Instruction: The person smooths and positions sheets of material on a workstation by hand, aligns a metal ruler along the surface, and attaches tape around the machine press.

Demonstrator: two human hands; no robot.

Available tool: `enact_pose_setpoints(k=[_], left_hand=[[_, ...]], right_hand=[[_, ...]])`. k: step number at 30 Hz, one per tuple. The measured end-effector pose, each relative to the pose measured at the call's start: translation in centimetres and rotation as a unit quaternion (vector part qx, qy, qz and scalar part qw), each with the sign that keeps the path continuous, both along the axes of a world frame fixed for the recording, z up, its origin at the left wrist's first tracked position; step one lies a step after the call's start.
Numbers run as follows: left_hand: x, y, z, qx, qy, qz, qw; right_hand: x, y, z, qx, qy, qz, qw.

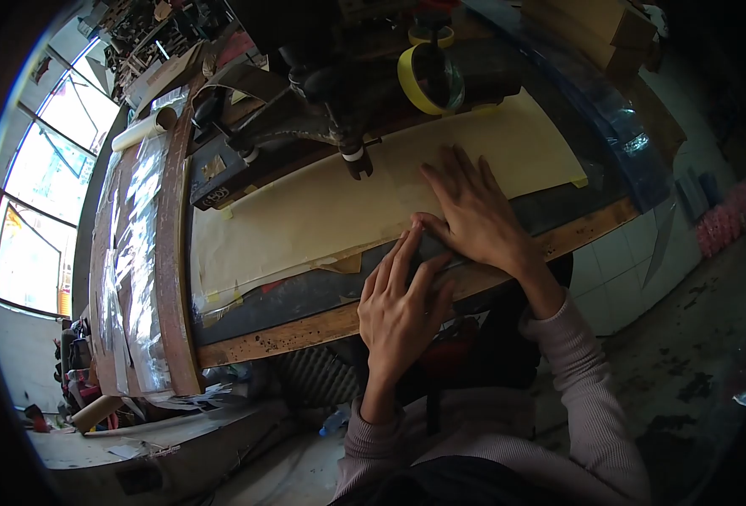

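Note:
A long cream-coloured sheet point(305, 219) lies across the dark bed of a machine, with bits of yellow tape at its corners. My right hand point(474, 211) rests flat on the sheet, right of the middle, fingers spread. Closer to the front edge, my left hand point(402, 295) has its fingers stretched out, the tips at the sheet's near edge beside my right thumb. Neither hand holds anything. Above the sheet stands a dark metal machine arm point(331, 126) with a forked end. A brown scrap point(343, 265) sticks out from under the sheet's near edge.
A yellow tape roll point(423, 80) hangs behind the sheet. At left, a side table point(175, 278) carries clear plastic film and a rolled tube point(143, 131). A wooden rail point(280, 339) runs along the front edge. Blue plastic film point(617, 126) lies at right; a pink bundle point(727, 221) sits beyond.

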State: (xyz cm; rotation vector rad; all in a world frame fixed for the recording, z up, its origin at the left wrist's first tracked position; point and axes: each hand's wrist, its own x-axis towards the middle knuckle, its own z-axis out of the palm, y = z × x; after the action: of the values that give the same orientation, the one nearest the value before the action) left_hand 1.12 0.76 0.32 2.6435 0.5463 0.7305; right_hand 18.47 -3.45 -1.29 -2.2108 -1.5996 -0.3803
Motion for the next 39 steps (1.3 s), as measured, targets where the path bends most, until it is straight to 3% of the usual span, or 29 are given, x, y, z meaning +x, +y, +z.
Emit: enact_pose_setpoints(k=[9, 30, 39], left_hand=[[0.0, 0.0, -0.1, 0.01, 0.001, 0.0, 1.0], [0.2, -0.1, 0.4, 0.033, -0.01, -0.003, 0.999], [-0.6, -0.4, -2.0, 0.121, -0.176, 0.067, 0.975]], right_hand=[[-0.2, -0.1, 0.6, -0.041, 0.015, -0.008, 0.999], [-0.4, 0.0, 0.9, 0.01, 0.02, -0.005, 1.0], [-0.3, -0.4, 1.1, 0.026, 0.037, 0.006, 0.999]])
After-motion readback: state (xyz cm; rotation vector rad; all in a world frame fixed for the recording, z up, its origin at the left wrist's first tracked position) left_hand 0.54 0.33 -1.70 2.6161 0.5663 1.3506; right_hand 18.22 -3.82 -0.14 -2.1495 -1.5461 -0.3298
